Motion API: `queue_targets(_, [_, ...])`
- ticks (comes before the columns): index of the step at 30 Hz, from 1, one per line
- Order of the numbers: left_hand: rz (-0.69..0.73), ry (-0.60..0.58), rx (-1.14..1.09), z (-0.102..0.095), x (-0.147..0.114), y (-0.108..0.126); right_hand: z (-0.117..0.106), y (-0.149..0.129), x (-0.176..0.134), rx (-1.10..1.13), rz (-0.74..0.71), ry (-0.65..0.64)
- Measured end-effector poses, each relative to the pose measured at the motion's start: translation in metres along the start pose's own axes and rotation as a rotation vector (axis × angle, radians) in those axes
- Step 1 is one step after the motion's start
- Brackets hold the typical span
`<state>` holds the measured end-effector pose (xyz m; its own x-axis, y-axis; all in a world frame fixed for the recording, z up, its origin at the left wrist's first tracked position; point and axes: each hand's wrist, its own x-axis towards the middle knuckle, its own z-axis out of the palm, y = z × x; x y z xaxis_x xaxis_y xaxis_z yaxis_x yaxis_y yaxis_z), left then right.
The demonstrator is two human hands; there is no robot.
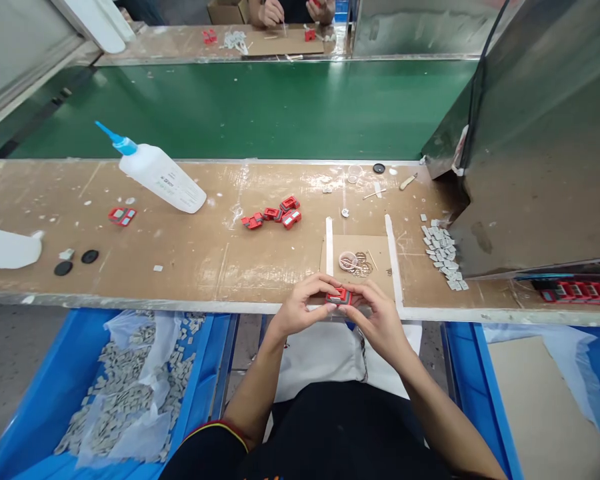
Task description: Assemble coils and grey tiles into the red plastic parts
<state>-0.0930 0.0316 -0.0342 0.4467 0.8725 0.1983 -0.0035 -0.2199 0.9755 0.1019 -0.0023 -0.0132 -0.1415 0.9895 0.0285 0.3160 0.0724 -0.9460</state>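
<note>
At the bench's near edge, my left hand [299, 309] and my right hand [381, 321] pinch a small red and grey plastic piece [340, 296] from both sides. Fingers partly cover it. Just beyond lies a cardboard sheet [353, 243] between two white strips, bearing a small round dish [348, 261], several metal rings [363, 268] and a thin stick [373, 260]. Similar red pieces [291, 219] form a small cluster to the left, some with pale inserts. To the right is a pile of small light-grey tiles [443, 252].
A white squeeze bottle [163, 179] with a blue nozzle lies on the left. Beyond the bench runs a green conveyor belt [280, 107]; a co-worker's hands [271, 13] are across it. A metal housing [535, 147] bounds the right. Blue bins [45, 393] flank me below.
</note>
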Motion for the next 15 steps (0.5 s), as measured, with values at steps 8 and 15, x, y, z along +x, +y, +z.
queue_targets(8, [-0.041,0.082,-0.035,0.0034,0.0026,-0.0011,-0.0021,-0.0039,0.0088,-0.220,-0.144,-0.058])
queue_targets(15, [-0.049,0.098,-0.051,0.0036,0.0007,-0.0019,0.0022,0.0028,0.0063,-0.137,-0.182,-0.025])
